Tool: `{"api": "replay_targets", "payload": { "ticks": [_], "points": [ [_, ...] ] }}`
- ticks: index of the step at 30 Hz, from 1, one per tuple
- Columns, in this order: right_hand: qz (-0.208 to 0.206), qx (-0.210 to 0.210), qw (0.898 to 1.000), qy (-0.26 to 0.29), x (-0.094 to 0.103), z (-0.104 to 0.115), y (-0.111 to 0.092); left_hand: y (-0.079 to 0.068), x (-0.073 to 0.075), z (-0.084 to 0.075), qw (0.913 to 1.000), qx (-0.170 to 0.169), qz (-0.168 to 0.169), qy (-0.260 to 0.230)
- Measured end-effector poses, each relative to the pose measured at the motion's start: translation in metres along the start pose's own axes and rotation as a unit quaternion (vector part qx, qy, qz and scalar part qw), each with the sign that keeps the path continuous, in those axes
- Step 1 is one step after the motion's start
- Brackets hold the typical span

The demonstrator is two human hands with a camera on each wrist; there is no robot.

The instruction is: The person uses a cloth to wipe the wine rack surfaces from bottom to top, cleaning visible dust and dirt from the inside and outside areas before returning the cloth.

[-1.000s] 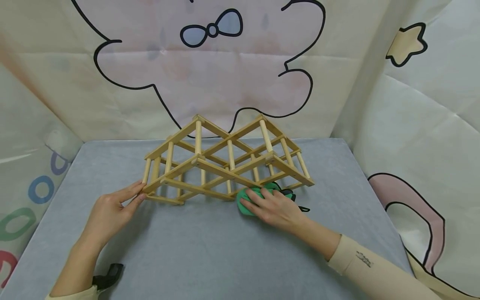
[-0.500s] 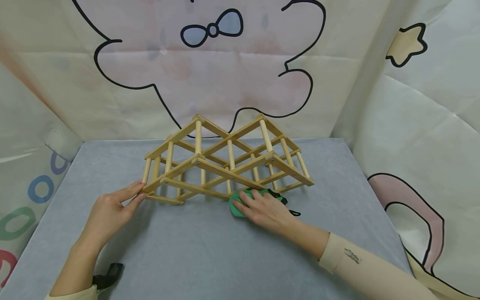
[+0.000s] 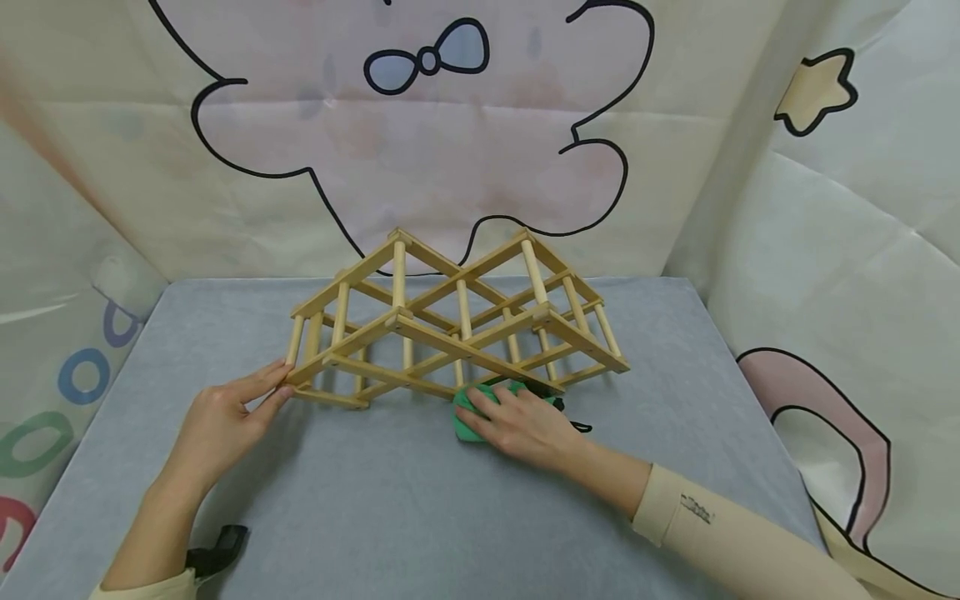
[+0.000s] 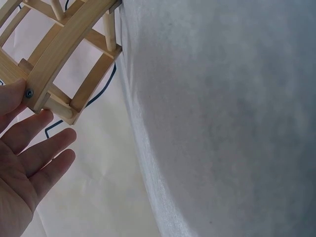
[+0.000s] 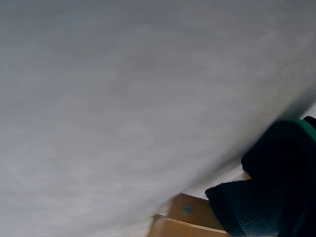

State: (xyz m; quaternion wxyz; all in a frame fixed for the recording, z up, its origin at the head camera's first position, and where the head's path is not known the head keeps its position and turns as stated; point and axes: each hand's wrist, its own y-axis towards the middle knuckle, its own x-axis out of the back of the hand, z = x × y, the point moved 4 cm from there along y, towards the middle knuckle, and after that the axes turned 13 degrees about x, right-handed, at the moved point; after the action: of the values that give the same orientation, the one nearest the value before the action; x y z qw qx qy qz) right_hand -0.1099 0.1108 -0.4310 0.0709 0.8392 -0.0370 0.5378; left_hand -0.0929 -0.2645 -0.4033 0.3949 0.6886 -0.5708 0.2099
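A wooden lattice rack [image 3: 465,344] of slats and round dowels, like a folding wine rack, stands in zigzag form on the table. My left hand [image 3: 228,421] pinches its left end corner between thumb and forefinger; in the left wrist view the other fingers [image 4: 54,170] are spread below the corner. At the rack's lower front edge, my right hand [image 3: 525,425] grips a green cloth [image 3: 468,425] with black trim and a black loop. The cloth lies up against the bottom slats. Its dark part [image 5: 276,177] fills the right wrist view's corner, where that hand is hidden.
The table [image 3: 420,517] has a grey-blue cover. Printed curtains [image 3: 450,150] hang close behind it and at both sides, with the rack near the back edge. A black strap [image 3: 217,550] sits at my left wrist.
My right hand has slid left along the rack's lower front edge with the green cloth, and slightly nearer. My left hand and the rack have stayed in place.
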Motion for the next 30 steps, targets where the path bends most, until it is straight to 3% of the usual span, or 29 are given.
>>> {"api": "replay_targets", "payload": {
  "ticks": [14, 24, 30],
  "points": [
    [-0.032, -0.005, 0.999, -0.006, 0.006, 0.005, 0.030, 0.000, 0.000, -0.002, 0.9999, -0.008, 0.004, -0.005],
    [-0.095, -0.029, 0.994, -0.040, 0.025, 0.008, 0.066, -0.001, 0.001, 0.000, 1.0000, -0.003, 0.007, -0.004],
    [-0.105, -0.036, 0.992, -0.052, 0.033, 0.008, 0.077, 0.000, 0.001, 0.001, 1.0000, -0.001, 0.009, -0.002]
  ]
}}
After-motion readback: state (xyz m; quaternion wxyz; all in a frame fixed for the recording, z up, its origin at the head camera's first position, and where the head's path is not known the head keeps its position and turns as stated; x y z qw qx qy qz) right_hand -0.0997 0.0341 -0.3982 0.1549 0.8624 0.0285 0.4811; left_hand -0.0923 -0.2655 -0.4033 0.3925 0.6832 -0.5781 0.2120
